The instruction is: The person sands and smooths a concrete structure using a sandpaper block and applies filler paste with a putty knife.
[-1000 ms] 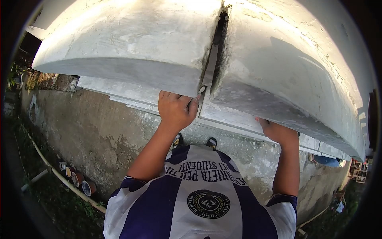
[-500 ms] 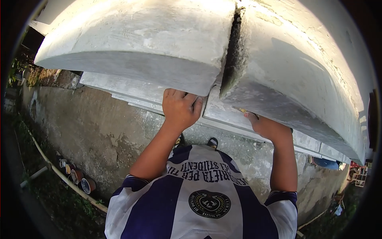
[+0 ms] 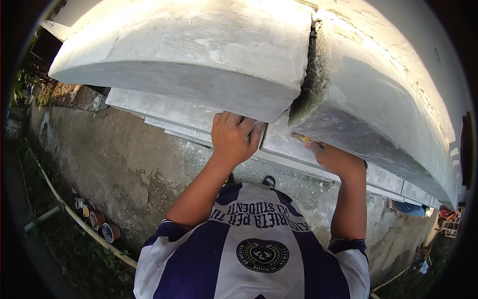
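Slim tool (image 3: 300, 136) in the grasp of the right hand (image 3: 336, 158), tip beyond thumb (image 3: 310, 145).

At lower left we see a row of pots (image 3: 96, 221) beside a long pale pole (image 3: 89, 231), and, far right, a slatted rack (image 3: 450, 227).

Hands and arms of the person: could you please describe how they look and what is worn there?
The left hand and right hand are ungloved. Both forearms are bare below short white sleeves with dark purple ends. A dark edge shows at the right wrist, too small to identify.
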Motion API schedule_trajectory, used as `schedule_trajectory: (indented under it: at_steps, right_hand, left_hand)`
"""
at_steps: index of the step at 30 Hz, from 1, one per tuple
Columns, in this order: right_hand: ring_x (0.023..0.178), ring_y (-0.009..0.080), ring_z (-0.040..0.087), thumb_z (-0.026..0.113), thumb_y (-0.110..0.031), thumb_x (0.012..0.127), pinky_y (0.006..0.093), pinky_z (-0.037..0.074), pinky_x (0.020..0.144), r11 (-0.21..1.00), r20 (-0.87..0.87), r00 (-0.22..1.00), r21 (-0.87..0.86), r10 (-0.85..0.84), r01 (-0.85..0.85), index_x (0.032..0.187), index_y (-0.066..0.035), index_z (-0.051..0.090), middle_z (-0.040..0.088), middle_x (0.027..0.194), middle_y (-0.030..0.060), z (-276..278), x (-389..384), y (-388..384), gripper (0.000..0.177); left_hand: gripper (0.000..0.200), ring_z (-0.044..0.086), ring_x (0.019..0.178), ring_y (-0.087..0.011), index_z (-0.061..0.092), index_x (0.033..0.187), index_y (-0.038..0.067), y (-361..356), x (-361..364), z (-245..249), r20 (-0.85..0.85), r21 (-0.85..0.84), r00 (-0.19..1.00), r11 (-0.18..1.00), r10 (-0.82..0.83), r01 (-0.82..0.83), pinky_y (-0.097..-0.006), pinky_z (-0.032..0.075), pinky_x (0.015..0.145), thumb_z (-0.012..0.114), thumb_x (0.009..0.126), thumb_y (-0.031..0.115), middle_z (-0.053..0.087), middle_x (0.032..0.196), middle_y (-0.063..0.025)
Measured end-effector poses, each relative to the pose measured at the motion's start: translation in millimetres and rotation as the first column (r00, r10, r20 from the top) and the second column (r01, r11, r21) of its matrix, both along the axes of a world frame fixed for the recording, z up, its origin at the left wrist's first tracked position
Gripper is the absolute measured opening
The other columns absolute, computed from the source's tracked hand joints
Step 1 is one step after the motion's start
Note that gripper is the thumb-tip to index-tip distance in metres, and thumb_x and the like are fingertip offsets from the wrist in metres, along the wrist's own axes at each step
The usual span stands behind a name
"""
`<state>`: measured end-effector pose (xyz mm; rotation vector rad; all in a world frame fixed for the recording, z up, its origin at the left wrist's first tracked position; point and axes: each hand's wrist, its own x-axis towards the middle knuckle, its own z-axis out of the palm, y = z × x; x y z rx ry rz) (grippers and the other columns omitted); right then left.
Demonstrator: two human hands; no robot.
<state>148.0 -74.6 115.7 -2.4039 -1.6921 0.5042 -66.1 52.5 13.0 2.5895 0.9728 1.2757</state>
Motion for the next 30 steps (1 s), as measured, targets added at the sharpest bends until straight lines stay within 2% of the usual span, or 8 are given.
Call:
schedule_trajectory:
  at_steps: [4, 10, 16, 19, 21, 25, 27, 30]
  right_hand:
    - [0.122, 0.0391, 0.06, 0.068, -0.034, 0.094, 0.0439, 0.045, 0.105, 0.988, 0.102, 0.992, -0.128, -0.078, 0.09, 0.131, -0.01, 0.067, 0.066, 0.133, 0.0201, 6.2, -17.8, 11.8, 0.044]
    - [0.121, 0.0367, 0.062, 0.074, -0.036, 0.089, 0.0407, 0.046, 0.105, 0.98, 0.054, 0.989, -0.134, -0.14, 0.146, 0.129, -0.012, 0.07, 0.067, 0.132, 0.0191, -2.4, -5.8, -11.4, 0.047]
    - [0.114, 0.0334, 0.067, 0.078, -0.036, 0.085, 0.0375, 0.048, 0.102, 0.938, 0.002, 0.968, -0.244, -0.251, 0.244, 0.13, -0.024, 0.072, 0.07, 0.128, 0.0155, 23.6, 38.0, -61.0, 0.047]
    - [0.112, 0.0321, 0.068, 0.076, -0.037, 0.087, 0.037, 0.048, 0.101, 0.946, 0.026, 0.977, -0.243, -0.213, 0.213, 0.133, -0.028, 0.07, 0.07, 0.13, 0.0147, 12.3, 35.2, -49.7, 0.047]
    - [0.109, 0.0331, 0.068, 0.074, -0.039, 0.088, 0.0373, 0.049, 0.099, 0.944, -0.03, 0.983, -0.283, -0.183, 0.168, 0.132, -0.027, 0.071, 0.071, 0.125, 0.0158, 3.4, 6.2, -21.3, 0.046]
    - [0.103, 0.0359, 0.069, 0.073, -0.042, 0.088, 0.0396, 0.052, 0.091, 0.991, 0.05, 0.997, -0.111, -0.064, 0.069, 0.128, -0.023, 0.073, 0.072, 0.114, 0.0183, -5.9, -29.5, -3.8, 0.044]
    - [0.097, 0.0358, 0.069, 0.075, -0.041, 0.086, 0.0403, 0.052, 0.086, 0.988, 0.002, 0.995, -0.117, -0.098, 0.097, 0.123, -0.019, 0.075, 0.073, 0.107, 0.0182, -4.6, -30.6, -11.1, 0.042]
    - [0.081, 0.0347, 0.069, 0.079, -0.035, 0.083, 0.0404, 0.052, 0.075, 0.951, -0.147, 0.963, -0.247, -0.228, 0.187, 0.11, -0.012, 0.078, 0.073, 0.091, 0.0173, 14.3, -10.1, -35.6, 0.035]
  left_hand:
    - [0.016, 0.059, 0.082, -0.0297, 0.079, 0.088, 0.01, -4.7, -0.1, 1.0, -0.045, -0.057, 0.999, 0.998, 0.017, -0.02, -0.0423, 0.042, 0.073, 0.077, 0.077, 0.022, 0.064, 0.086, -0.0091]
    - [0.022, 0.064, 0.078, -0.0296, 0.079, 0.097, 0.013, -3.3, -1.2, 1.6, -0.024, -0.018, 1.0, 1.0, 0.014, -0.015, -0.0421, 0.041, 0.071, 0.077, 0.076, 0.021, 0.071, 0.091, -0.0073]
    - [0.023, 0.064, 0.077, -0.0288, 0.078, 0.097, 0.013, -2.1, -3.3, -0.9, -0.068, -0.026, 0.998, 0.999, 0.017, -0.019, -0.0422, 0.04, 0.07, 0.077, 0.076, 0.021, 0.071, 0.09, -0.0077]
    - [0.024, 0.065, 0.079, -0.0288, 0.078, 0.098, 0.012, -1.6, -3.5, -1.5, -0.081, -0.039, 0.997, 0.999, 0.011, -0.014, -0.0422, 0.041, 0.07, 0.077, 0.076, 0.02, 0.071, 0.093, -0.008]
    - [0.024, 0.065, 0.081, -0.0293, 0.078, 0.098, 0.012, -0.3, -3.0, -2.1, -0.054, -0.02, 0.999, 1.0, 0.003, -0.004, -0.0423, 0.041, 0.071, 0.077, 0.076, 0.02, 0.071, 0.096, -0.0081]
    - [0.024, 0.065, 0.087, -0.0303, 0.078, 0.099, 0.013, -1.5, -2.6, 1.2, -0.047, 0.012, 0.999, 1.0, -0.01, 0.011, -0.0429, 0.042, 0.072, 0.077, 0.076, 0.02, 0.07, 0.101, -0.008]
    - [0.024, 0.065, 0.088, -0.0309, 0.078, 0.099, 0.013, -2.4, -2.7, -2.0, -0.057, -0.011, 0.998, 1.0, -0.007, 0.006, -0.0435, 0.043, 0.073, 0.077, 0.076, 0.021, 0.071, 0.099, -0.0083]
    - [0.023, 0.066, 0.087, -0.0313, 0.078, 0.098, 0.013, -0.6, -2.9, -3.3, -0.046, 0.002, 0.999, 1.0, -0.008, 0.008, -0.0441, 0.044, 0.073, 0.077, 0.076, 0.02, 0.071, 0.097, -0.0086]
